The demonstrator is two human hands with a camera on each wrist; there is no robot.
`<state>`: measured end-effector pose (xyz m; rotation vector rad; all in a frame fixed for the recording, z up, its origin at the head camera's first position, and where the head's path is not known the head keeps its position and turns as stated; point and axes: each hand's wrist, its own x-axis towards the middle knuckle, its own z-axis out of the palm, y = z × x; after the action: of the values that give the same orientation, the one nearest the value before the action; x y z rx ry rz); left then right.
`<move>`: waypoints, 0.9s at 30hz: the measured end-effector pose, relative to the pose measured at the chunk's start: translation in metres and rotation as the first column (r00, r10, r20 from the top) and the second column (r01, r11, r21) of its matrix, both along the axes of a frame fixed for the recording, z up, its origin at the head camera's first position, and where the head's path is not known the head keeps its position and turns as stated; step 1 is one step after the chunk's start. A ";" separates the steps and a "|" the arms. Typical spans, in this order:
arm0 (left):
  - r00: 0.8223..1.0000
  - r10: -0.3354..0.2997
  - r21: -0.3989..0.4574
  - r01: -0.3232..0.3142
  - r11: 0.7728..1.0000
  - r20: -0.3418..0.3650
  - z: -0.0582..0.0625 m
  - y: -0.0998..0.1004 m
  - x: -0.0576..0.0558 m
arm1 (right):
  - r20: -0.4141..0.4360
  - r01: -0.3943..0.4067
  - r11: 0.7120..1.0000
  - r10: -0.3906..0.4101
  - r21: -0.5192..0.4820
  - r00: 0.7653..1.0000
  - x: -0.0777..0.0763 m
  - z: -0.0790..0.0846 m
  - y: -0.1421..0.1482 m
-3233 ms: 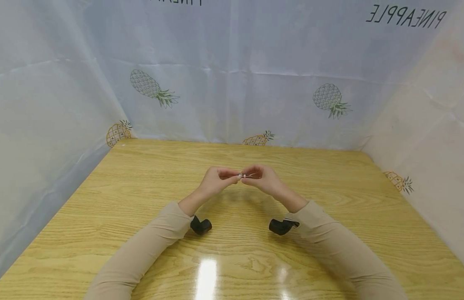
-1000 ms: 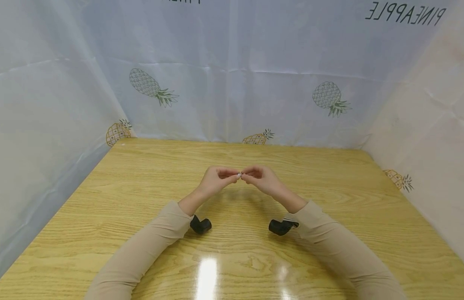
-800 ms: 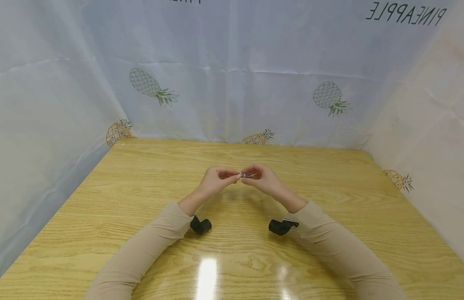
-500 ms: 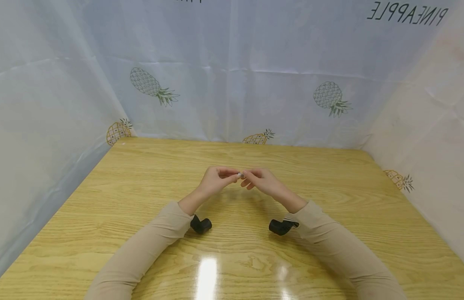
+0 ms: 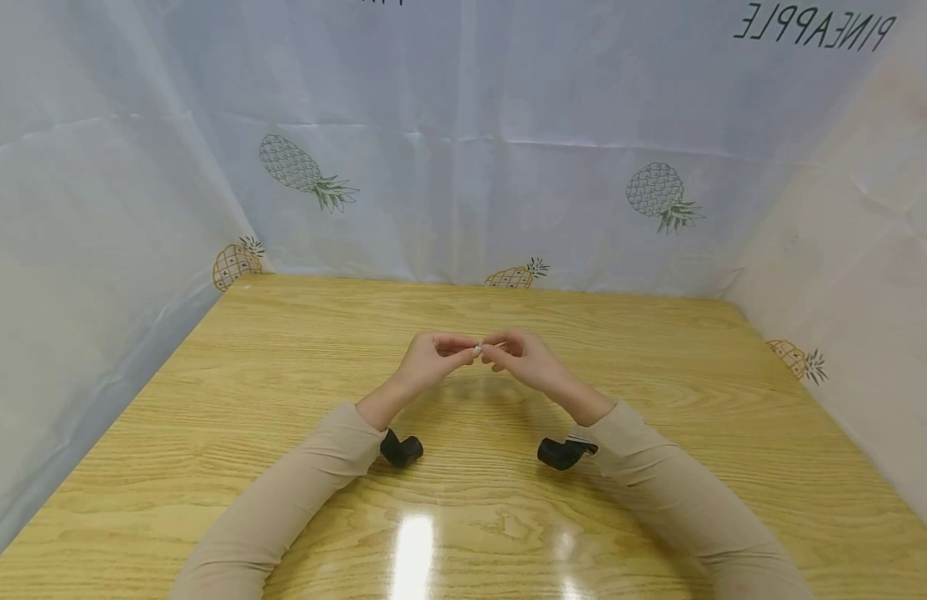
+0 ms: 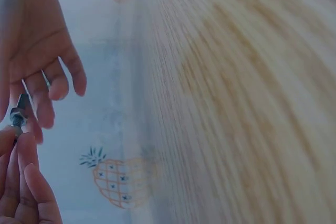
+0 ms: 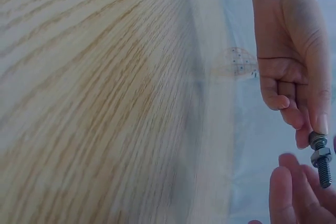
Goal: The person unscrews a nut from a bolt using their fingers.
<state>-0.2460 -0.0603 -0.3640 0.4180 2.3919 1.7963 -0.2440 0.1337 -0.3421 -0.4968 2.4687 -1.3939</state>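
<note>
My left hand [image 5: 424, 362] pinches a small metal bolt [image 7: 325, 176] by its head end, between thumb and fingertips, above the table. A hex nut [image 7: 321, 156] sits partway along the thread, with bare thread beyond it. Facing it from the other side is my right hand [image 5: 535, 362], its fingers and thumb spread around the threaded end. Both wrist views show gaps between those right fingertips and the nut. In the head view the right fingers cover most of the bolt, and only a pale speck shows between the hands.
The wood-grain table [image 5: 471, 500] spreads under both forearms. Black camera mounts, left [image 5: 402, 452] and right [image 5: 559, 454], stick out below the sleeves. White curtain [image 5: 463, 200] printed with pineapples encloses the back and sides.
The right thumb and fingers have shifted back and forth at the bolt; half a second ago the thumb lay higher across it. The left hand keeps its pinch in the same place.
</note>
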 end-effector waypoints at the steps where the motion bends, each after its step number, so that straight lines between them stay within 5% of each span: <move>1: 1.000 -0.002 0.001 0.002 1.000 -0.001 0.000 0.000 0.000 | 0.003 -0.001 1.000 0.001 -0.002 1.000 0.000 0.000 0.000; 12: 1.000 0.008 0.002 -0.008 1.000 0.002 0.001 0.001 0.001 | -0.075 0.035 0.999 -0.035 0.012 0.997 0.001 0.001 0.000; 20: 1.000 -0.001 0.000 0.001 1.000 0.006 0.003 0.001 0.003 | 0.003 0.024 1.000 -0.024 0.011 1.000 0.002 0.002 -0.001; 27: 1.000 0.006 0.006 -0.006 1.000 0.004 0.001 0.000 0.002 | -0.045 0.043 0.999 -0.042 0.001 0.998 0.002 0.002 -0.001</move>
<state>-0.2436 -0.0598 -0.3629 0.4089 2.3882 1.8056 -0.2419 0.1324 -0.3397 -0.4835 2.5306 -1.4108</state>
